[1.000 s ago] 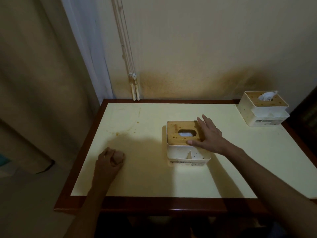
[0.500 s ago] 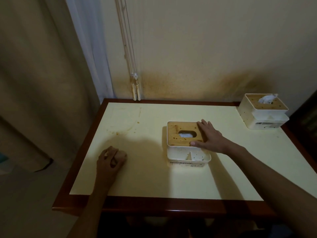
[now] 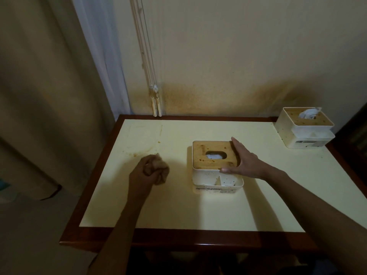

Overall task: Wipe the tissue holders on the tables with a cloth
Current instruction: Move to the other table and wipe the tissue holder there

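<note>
A white tissue holder (image 3: 206, 177) with a stained wooden lid stands in the middle of the cream table (image 3: 178, 207). My right hand (image 3: 241, 162) holds its right side, fingers along the lid's right edge and thumb on the front rim. My left hand (image 3: 144, 175) grips a bunched brown cloth (image 3: 161, 168) just above the table, a little left of the holder. A second white tissue holder (image 3: 305, 138) with a tissue sticking out sits at the table's far right corner.
The table has a dark wooden rim (image 3: 178, 239) and brown smears (image 3: 139, 153) at the back left. A stained wall runs behind it, with blind cords (image 3: 155, 104) hanging at the left. A beige curtain (image 3: 39, 96) hangs left of the table.
My left hand with the cloth has moved up and right toward the middle holder. My right hand has shifted to the lid's right edge and front rim.
</note>
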Available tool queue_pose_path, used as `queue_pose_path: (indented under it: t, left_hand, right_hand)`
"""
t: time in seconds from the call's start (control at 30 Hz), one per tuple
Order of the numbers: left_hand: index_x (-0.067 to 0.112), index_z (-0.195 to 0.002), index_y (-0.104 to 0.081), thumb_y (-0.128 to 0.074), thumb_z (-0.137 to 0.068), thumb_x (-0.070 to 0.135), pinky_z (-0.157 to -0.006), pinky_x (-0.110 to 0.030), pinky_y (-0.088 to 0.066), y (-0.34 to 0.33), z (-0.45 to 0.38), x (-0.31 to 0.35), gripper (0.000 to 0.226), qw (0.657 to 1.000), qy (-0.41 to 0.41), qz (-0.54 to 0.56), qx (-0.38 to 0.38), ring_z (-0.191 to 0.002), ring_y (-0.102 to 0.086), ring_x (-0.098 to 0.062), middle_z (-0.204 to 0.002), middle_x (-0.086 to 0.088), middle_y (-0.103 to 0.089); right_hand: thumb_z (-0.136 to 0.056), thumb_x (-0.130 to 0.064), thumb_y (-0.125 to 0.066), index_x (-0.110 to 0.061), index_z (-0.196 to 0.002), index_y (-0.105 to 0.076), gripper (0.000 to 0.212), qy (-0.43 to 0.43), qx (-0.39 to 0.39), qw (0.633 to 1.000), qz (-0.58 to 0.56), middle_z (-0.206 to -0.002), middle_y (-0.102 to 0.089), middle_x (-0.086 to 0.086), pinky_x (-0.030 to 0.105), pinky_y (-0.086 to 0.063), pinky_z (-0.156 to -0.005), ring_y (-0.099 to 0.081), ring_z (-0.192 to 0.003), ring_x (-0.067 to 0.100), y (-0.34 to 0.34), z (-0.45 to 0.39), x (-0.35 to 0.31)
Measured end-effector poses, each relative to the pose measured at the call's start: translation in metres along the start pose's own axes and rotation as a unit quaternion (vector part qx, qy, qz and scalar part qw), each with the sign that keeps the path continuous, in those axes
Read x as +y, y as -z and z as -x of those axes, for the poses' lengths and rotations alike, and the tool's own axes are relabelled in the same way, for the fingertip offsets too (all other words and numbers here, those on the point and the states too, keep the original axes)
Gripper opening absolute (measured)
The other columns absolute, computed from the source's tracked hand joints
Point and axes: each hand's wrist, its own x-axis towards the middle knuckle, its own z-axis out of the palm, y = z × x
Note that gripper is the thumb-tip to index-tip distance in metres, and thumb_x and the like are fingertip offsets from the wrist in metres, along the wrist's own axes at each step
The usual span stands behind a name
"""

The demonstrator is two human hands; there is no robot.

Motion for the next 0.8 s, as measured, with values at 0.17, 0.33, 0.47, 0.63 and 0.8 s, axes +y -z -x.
queue_pose_path:
  t: [0.17, 0.33, 0.47, 0.63, 0.8]
  left_hand:
    - [0.018, -0.074, -0.069, -0.064, -0.078, 0.029, -0.067, -0.031, -0.055, -0.033, -0.030, 0.051, 0.013, 0.981, -0.165, -0.070, -0.071, -0.074, -0.065, -0.012, -0.078, 0.004, -0.070]
    - [0.001, -0.077, -0.073, -0.060, -0.080, 0.011, -0.073, -0.019, -0.046, -0.070, -0.057, 0.062, 0.016, 0.951, -0.257, -0.169, -0.039, -0.081, -0.065, -0.022, -0.085, -0.010, -0.072]
    - [-0.001, -0.090, -0.069, -0.055, -0.086, -0.002, -0.072, -0.028, -0.047, -0.077, -0.064, 0.067, 0.014, 0.951, -0.210, -0.174, -0.145, -0.084, -0.056, -0.014, -0.088, -0.014, -0.066]
    - [0.011, -0.134, -0.054, -0.051, -0.096, 0.025, -0.099, -0.022, -0.031, -0.079, -0.061, 0.077, 0.040, 0.959, -0.126, -0.174, -0.185, -0.128, -0.045, -0.019, -0.138, -0.003, -0.053]
    - [0.010, -0.136, -0.050, -0.059, -0.093, 0.024, -0.096, -0.025, -0.035, -0.085, -0.063, 0.074, 0.046, 0.972, -0.114, -0.159, -0.128, -0.123, -0.050, -0.022, -0.135, -0.008, -0.055]
  right_hand:
    - [-0.044, -0.089, -0.062, -0.026, -0.152, -0.001, 0.139, -0.015, 0.006, 1.000, -0.002, -0.155, -0.019, -0.003, 0.056, -0.025, -0.112, -0.024, -0.140, 0.022, -0.003, -0.005, 0.008]
    - [-0.047, -0.086, -0.064, -0.030, -0.151, 0.003, 0.136, -0.026, 0.003, 1.000, 0.003, -0.157, -0.012, -0.004, 0.056, -0.023, -0.113, -0.020, -0.142, 0.025, -0.007, -0.009, 0.013]
    - [-0.048, -0.088, -0.061, -0.031, -0.149, 0.005, 0.134, -0.024, -0.014, 0.999, 0.022, -0.156, -0.013, -0.004, 0.055, -0.026, -0.111, -0.024, -0.140, 0.026, -0.007, -0.009, 0.010]
    - [-0.062, -0.075, -0.068, -0.029, -0.150, 0.012, 0.127, -0.022, -0.025, 0.999, 0.030, -0.159, -0.001, -0.007, 0.052, -0.020, -0.112, -0.018, -0.142, 0.028, -0.006, -0.007, 0.014]
    - [-0.064, -0.074, -0.068, -0.028, -0.150, 0.014, 0.128, -0.031, -0.035, 0.998, 0.045, -0.159, 0.004, -0.007, 0.053, -0.020, -0.112, -0.015, -0.143, 0.029, -0.005, -0.008, 0.010]
